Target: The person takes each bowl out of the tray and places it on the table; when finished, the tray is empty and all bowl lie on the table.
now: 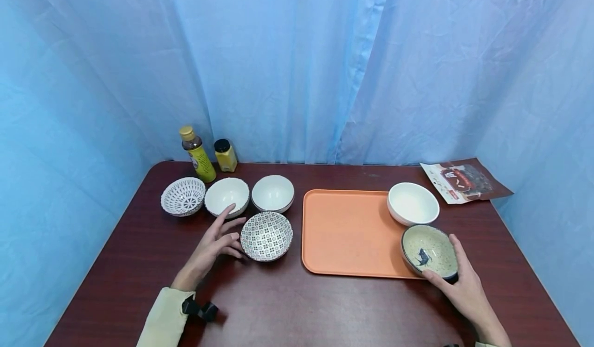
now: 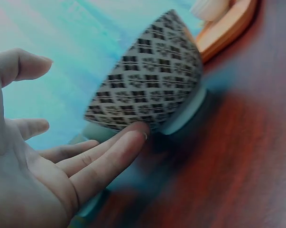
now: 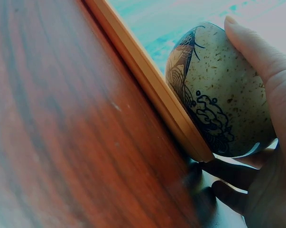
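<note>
Taking the orange tray (image 1: 345, 233) as our clock's centre, we see the right hand (image 1: 466, 287) grasping the speckled bowl (image 1: 431, 249) between three and four o'clock, at the tray's edge — just beside a white bowl (image 1: 413, 203) at two. The patterned bowl (image 1: 266, 236) sits at nine; the left hand (image 1: 213, 243), fingers loosely extended, grips nothing next to it — we cannot tell whether they touch.

No text can be read, even on the pouch (image 1: 465, 180).
</note>
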A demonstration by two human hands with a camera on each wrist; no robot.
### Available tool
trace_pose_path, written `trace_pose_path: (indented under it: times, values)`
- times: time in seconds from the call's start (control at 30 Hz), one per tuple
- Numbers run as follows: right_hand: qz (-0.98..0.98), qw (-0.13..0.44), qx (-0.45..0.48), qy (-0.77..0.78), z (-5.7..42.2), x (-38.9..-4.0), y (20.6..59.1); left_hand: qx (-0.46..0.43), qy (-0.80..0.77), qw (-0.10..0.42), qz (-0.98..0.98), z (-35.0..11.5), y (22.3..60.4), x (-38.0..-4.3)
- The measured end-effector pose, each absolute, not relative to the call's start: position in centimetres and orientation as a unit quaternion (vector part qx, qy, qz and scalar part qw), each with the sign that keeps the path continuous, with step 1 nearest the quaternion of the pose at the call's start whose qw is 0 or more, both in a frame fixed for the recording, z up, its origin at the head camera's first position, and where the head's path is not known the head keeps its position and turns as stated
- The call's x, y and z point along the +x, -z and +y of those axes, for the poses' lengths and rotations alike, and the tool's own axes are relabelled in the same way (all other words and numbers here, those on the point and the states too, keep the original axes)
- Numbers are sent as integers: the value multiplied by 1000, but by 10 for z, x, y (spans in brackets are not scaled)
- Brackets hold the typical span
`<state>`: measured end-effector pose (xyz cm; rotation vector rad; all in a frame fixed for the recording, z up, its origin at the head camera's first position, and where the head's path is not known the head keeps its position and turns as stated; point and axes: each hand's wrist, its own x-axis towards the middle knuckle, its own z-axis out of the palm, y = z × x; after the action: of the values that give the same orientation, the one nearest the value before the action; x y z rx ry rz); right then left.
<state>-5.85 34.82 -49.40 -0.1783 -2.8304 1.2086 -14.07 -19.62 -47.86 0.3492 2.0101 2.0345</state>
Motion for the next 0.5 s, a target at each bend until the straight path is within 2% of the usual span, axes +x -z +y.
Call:
trace_pose_path:
  times: [0.2, 0.5]
  values:
    - [-917, 32, -56, -393, 348, -59, 494, 122, -725, 113, 668, -206, 467, -137]
    - [-917, 37, -52, -394, 348, -58, 495, 194, -740, 76, 639, -211, 451, -134]
